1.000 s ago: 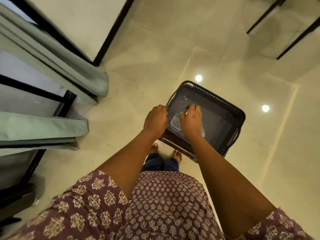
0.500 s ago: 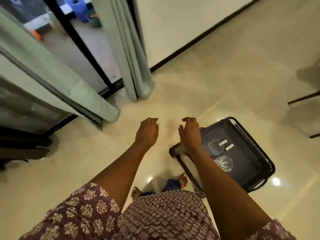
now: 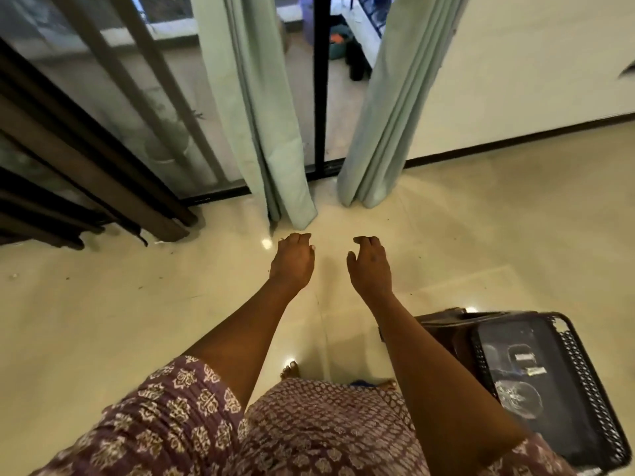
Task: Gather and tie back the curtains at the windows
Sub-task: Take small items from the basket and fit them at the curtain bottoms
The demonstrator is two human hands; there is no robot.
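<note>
From your head camera, both your arms reach forward over the glossy cream tiled floor (image 3: 103, 321). Your left hand (image 3: 292, 261) and your right hand (image 3: 369, 266) are near each other, palms down, fingers loosely curled; the grip of each is relaxed and holds nothing. Taking the black vertical window frame bar (image 3: 320, 80) as landmark: the left pale green fabric curtain (image 3: 254, 108) hangs just to the left of it, and the right pale green fabric curtain (image 3: 395, 108) hangs just to the right of it. Both curtains fall loose to the floor, not tied. Your hands are below the bar, near the curtain hems but not touching them. Far below and right of the bar, behind your right forearm, stands a black perforated plastic basket (image 3: 584, 372) with clear packets inside. Left of the bar stands dark brown slatted furniture (image 3: 68, 159).
</note>
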